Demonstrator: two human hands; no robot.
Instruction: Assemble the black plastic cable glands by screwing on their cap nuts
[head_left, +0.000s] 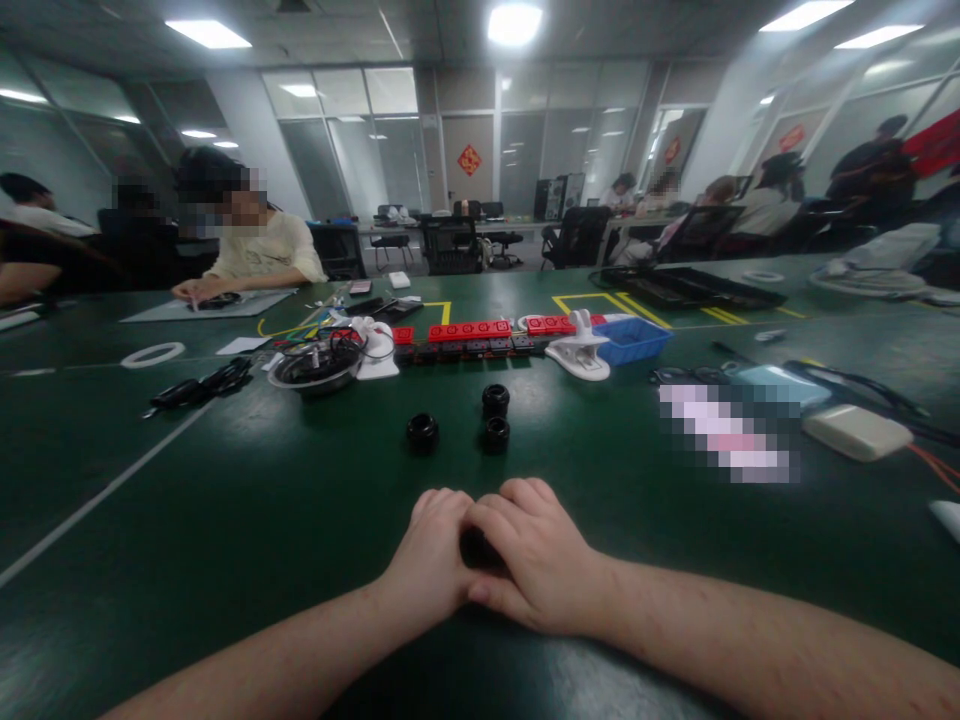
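While the left hand (435, 545) and right hand (536, 555) clamp a mostly hidden black part (478, 550) between them, a loosened grip might let it roll across the surface (300, 500) into the rings (495, 443) ahead.

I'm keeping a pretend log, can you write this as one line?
right hand: curled around black piece | left hand: close beside, grip hidden | ahead: three black round parts on green table
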